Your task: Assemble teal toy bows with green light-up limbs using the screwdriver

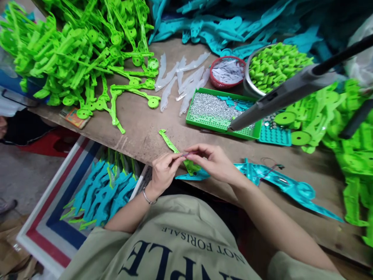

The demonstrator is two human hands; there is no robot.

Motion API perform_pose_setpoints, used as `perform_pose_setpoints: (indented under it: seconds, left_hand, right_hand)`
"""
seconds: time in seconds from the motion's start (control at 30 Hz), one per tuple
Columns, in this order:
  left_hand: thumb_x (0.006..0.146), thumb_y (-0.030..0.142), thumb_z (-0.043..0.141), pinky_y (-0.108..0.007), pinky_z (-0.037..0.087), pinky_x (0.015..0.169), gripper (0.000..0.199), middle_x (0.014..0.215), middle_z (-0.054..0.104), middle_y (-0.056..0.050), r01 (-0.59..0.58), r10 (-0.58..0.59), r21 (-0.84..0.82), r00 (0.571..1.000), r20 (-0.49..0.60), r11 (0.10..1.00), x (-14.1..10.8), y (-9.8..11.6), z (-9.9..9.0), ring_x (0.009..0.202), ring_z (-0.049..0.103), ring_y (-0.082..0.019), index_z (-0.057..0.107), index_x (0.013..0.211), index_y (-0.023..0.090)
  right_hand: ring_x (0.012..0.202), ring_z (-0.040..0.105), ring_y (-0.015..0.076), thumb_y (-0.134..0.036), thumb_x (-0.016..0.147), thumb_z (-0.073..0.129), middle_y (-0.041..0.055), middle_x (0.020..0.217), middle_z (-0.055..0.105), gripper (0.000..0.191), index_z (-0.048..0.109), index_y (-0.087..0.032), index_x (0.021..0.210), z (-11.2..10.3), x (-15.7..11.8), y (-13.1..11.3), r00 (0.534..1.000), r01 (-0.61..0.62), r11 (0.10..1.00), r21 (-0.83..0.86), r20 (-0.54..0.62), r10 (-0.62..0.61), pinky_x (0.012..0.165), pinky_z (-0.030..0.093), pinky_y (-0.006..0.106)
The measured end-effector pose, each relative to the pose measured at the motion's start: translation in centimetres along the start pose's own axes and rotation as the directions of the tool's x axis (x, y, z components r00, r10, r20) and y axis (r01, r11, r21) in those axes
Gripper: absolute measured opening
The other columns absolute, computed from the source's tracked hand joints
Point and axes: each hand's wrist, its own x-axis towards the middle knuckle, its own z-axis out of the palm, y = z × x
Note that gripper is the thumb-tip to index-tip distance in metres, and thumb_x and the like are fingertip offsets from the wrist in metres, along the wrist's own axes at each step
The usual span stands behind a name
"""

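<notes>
Your left hand (163, 170) and right hand (218, 164) pinched a thin purplish wire (188, 154) between them. Beneath lay a green part (169, 143), its long axis slanting far-left to near-right, its lower end nearer the right hand, over a blue piece (194, 175).

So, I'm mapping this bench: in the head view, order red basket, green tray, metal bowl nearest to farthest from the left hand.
From the left hand:
1. Green tray, ahead and right
2. Red basket, beyond the tray
3. Metal bowl, farther right
</notes>
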Motion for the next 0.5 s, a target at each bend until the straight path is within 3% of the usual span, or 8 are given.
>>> perform_pose_setpoints:
  seconds: [0.13, 0.23, 0.33, 0.43, 0.5]
  left_hand:
    - [0.097, 0.034, 0.066, -0.027, 0.057, 0.07, 0.018, 0.082, 0.079, -0.004, -0.008, 0.008, 0.037, 1.0, 0.0, 0.999, -0.3, 0.0, 0.3, 0.072, 0.074, -0.015, 0.077, 0.092, 0.02]
    - [0.097, 0.036, 0.067, -0.024, 0.055, 0.064, 0.021, 0.077, 0.078, -0.002, 0.047, -0.047, -0.006, 0.997, -0.054, 0.999, -0.3, 0.1, 0.8, 0.065, 0.071, -0.013, 0.075, 0.087, 0.02]
    - [0.098, 0.033, 0.065, -0.023, 0.054, 0.063, 0.02, 0.077, 0.078, -0.002, -0.008, 0.012, 0.05, 0.997, -0.081, 0.999, -0.2, 0.1, 1.2, 0.064, 0.072, -0.013, 0.075, 0.089, 0.019]
    - [0.1, 0.029, 0.063, -0.024, 0.054, 0.063, 0.02, 0.075, 0.077, -0.004, -0.131, 0.138, 0.164, 0.99, -0.027, 0.978, -0.2, -0.2, 1.1, 0.066, 0.072, -0.014, 0.074, 0.089, 0.017]
    - [0.099, 0.03, 0.064, -0.024, 0.054, 0.063, 0.017, 0.077, 0.077, -0.004, -0.124, 0.125, 0.176, 0.992, 0.005, 0.977, -0.2, -0.4, 0.8, 0.065, 0.072, -0.014, 0.074, 0.095, 0.016]
  right_hand:
    - [0.068, 0.069, 0.0162, -0.043, 0.072, 0.083, 0.0024, 0.078, 0.077, 0.058, 0.063, -0.018, 0.12, 0.1, 0.7, 0.4, 0.983, -0.149, 0.941, 0.303, -0.054, 0.173, 0.068, 0.055, 0.031]
    - [0.071, 0.07, 0.017, -0.047, 0.066, 0.087, 0.0051, 0.089, 0.078, 0.069, 0.06, -0.02, 0.124, -0.1, 0.9, 0.3, 0.967, -0.217, 0.882, 0.417, -0.034, 0.254, 0.065, 0.055, 0.03]
    - [0.072, 0.067, 0.0163, -0.046, 0.065, 0.087, 0.0065, 0.092, 0.077, 0.052, 0.07, -0.019, 0.106, 0.2, 1.0, 0.2, 0.973, -0.199, 0.929, 0.312, -0.049, 0.225, 0.061, 0.052, 0.028]
    - [0.068, 0.061, 0.0145, -0.045, 0.074, 0.077, 0.0045, 0.078, 0.074, 0.029, 0.073, -0.017, 0.079, 0.7, 1.3, 0.3, 0.989, -0.115, 0.99, 0.078, -0.081, 0.121, 0.062, 0.048, 0.029]
    - [0.063, 0.057, 0.0134, -0.044, 0.077, 0.072, 0.003, 0.072, 0.072, 0.026, 0.073, -0.018, 0.075, 1.0, 1.5, 0.4, 0.99, -0.1, 0.994, -0.04, -0.103, 0.095, 0.06, 0.044, 0.028]
